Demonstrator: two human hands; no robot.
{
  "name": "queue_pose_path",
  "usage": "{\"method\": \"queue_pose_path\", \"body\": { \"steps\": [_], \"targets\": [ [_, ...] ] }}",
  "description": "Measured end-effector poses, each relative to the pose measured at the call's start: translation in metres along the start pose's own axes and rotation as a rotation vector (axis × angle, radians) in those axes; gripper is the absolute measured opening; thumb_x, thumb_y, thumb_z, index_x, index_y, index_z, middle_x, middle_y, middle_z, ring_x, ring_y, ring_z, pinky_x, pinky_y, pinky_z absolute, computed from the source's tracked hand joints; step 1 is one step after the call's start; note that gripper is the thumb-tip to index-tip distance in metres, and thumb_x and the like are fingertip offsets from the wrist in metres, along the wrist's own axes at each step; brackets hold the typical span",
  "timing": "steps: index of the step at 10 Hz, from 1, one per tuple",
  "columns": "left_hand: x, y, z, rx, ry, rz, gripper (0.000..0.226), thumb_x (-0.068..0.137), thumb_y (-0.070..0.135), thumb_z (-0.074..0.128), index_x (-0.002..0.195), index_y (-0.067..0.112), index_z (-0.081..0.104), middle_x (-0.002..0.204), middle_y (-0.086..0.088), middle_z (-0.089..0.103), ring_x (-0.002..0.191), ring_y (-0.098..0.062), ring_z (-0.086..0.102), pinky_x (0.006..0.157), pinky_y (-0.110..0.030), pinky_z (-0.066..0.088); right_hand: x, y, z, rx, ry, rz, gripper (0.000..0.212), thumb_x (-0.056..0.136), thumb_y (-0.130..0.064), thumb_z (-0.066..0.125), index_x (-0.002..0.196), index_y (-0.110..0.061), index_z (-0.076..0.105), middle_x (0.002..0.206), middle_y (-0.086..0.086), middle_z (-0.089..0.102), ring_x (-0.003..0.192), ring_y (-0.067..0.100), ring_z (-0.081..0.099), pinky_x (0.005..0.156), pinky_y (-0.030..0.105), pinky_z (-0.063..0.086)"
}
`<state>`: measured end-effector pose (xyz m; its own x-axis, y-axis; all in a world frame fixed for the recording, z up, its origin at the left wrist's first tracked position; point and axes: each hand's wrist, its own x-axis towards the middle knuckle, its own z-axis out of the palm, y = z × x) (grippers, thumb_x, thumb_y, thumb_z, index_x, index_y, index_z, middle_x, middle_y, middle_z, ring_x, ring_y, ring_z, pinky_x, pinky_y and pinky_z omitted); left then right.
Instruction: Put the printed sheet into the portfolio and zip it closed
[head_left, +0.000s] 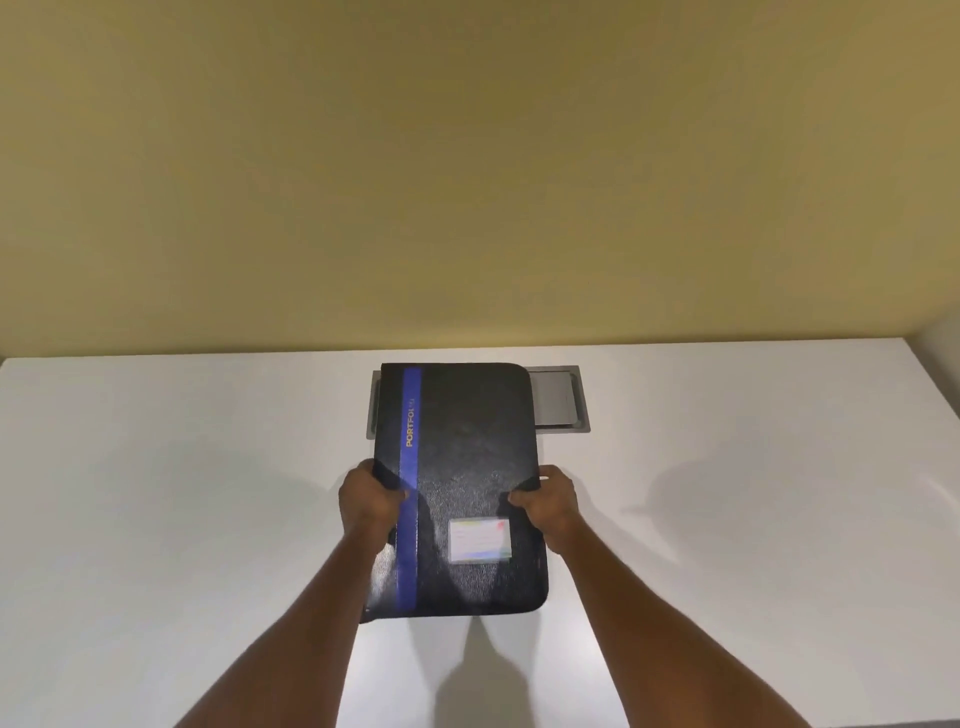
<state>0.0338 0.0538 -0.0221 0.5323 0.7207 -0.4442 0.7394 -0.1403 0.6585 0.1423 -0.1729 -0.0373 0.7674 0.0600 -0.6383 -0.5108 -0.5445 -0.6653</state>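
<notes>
A black portfolio (467, 452) with a blue stripe down its left side and a small label card near its lower right is held closed above the white table (182, 493). My left hand (366, 501) grips its left edge, thumb on the cover. At the right edge my right hand (550, 499) holds on the same way. The cover faces me and the case is tilted slightly. No printed sheet is in view.
A grey metal cable hatch (558, 402) is set into the table behind the portfolio, partly hidden by it. A yellow wall (467, 182) rises straight behind the table's far edge. The table's right end shows at the far right.
</notes>
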Motion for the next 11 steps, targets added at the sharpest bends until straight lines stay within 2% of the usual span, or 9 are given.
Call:
{"method": "queue_pose_path", "body": {
  "steps": [2,3,5,6,7,8,9,10,11],
  "targets": [
    [0.032,0.001,0.003,0.046,-0.075,-0.028,0.033,0.076,0.002,0.084,0.102,0.014,0.066,0.097,-0.007,0.07,0.09,-0.035,0.07,0.082,-0.048,0.063,0.015,0.0,0.006,0.07,-0.033,0.064,0.041,0.077,-0.002,0.083,0.113,-0.008,0.065,0.116,0.012,0.072,0.098,0.031,0.071,0.093,0.048,0.06],
    [0.042,-0.004,0.008,0.086,-0.094,-0.05,0.038,0.076,0.005,0.085,0.109,0.011,0.068,0.102,-0.009,0.072,0.095,-0.036,0.071,0.086,-0.047,0.062,0.019,-0.002,0.007,0.07,-0.051,0.082,0.04,0.085,-0.006,0.08,0.121,-0.008,0.063,0.12,0.009,0.07,0.104,0.031,0.069,0.099,0.046,0.057],
    [0.045,-0.01,0.016,0.111,-0.072,-0.091,0.037,0.076,0.008,0.086,0.108,0.01,0.068,0.107,-0.014,0.074,0.1,-0.038,0.07,0.09,-0.047,0.061,0.022,-0.006,0.008,0.016,-0.077,0.025,0.036,0.09,-0.017,0.076,0.123,-0.014,0.063,0.122,0.004,0.07,0.103,0.026,0.069,0.098,0.043,0.058],
    [0.042,-0.011,0.019,0.12,-0.079,-0.081,0.036,0.081,0.014,0.083,0.111,0.012,0.064,0.111,-0.013,0.073,0.101,-0.038,0.07,0.09,-0.05,0.061,0.017,-0.002,0.01,-0.018,-0.071,0.017,0.039,0.088,-0.02,0.078,0.124,-0.014,0.062,0.123,0.004,0.07,0.099,0.024,0.068,0.097,0.043,0.058],
    [0.036,-0.011,0.022,0.133,-0.063,-0.063,0.032,0.09,0.019,0.074,0.118,0.011,0.061,0.114,-0.009,0.069,0.106,-0.039,0.067,0.093,-0.049,0.06,0.004,-0.002,0.012,-0.183,-0.005,-0.023,0.049,0.083,-0.027,0.081,0.124,-0.017,0.057,0.126,0.006,0.063,0.107,0.027,0.064,0.097,0.044,0.058],
    [0.023,-0.012,0.026,0.116,0.021,-0.018,0.026,0.094,0.019,0.068,0.117,0.013,0.059,0.122,-0.013,0.069,0.11,-0.039,0.067,0.095,-0.052,0.059,-0.016,-0.007,0.013,-0.492,0.088,-0.186,0.063,0.084,-0.031,0.078,0.137,-0.017,0.047,0.139,0.007,0.05,0.127,0.029,0.052,0.108,0.043,0.049],
    [0.0,-0.016,0.032,0.174,0.095,0.106,0.032,0.097,0.017,0.063,0.127,0.01,0.058,0.126,-0.011,0.065,0.117,-0.037,0.064,0.099,-0.051,0.057,-0.04,-0.012,0.016,-0.568,0.078,-0.313,0.072,0.093,-0.037,0.069,0.152,-0.018,0.034,0.156,0.006,0.039,0.142,0.028,0.04,0.117,0.04,0.036],
    [-0.029,-0.022,0.04,0.232,0.125,0.244,0.041,0.1,0.02,0.062,0.14,0.013,0.052,0.141,-0.01,0.059,0.128,-0.034,0.058,0.106,-0.051,0.054,-0.055,-0.004,0.019,-0.556,0.061,-0.392,0.07,0.097,-0.04,0.062,0.156,-0.019,0.029,0.163,0.002,0.032,0.148,0.024,0.034,0.121,0.036,0.03],
    [-0.058,-0.028,0.055,0.341,0.073,0.369,0.054,0.104,0.021,0.058,0.155,0.012,0.044,0.162,-0.009,0.043,0.152,-0.03,0.035,0.124,-0.047,0.03,-0.066,0.007,0.011,-0.604,0.037,-0.449,0.07,0.1,-0.043,0.055,0.159,-0.02,0.023,0.167,0.0,0.024,0.153,0.023,0.025,0.124,0.035,0.022]
  ]
}}
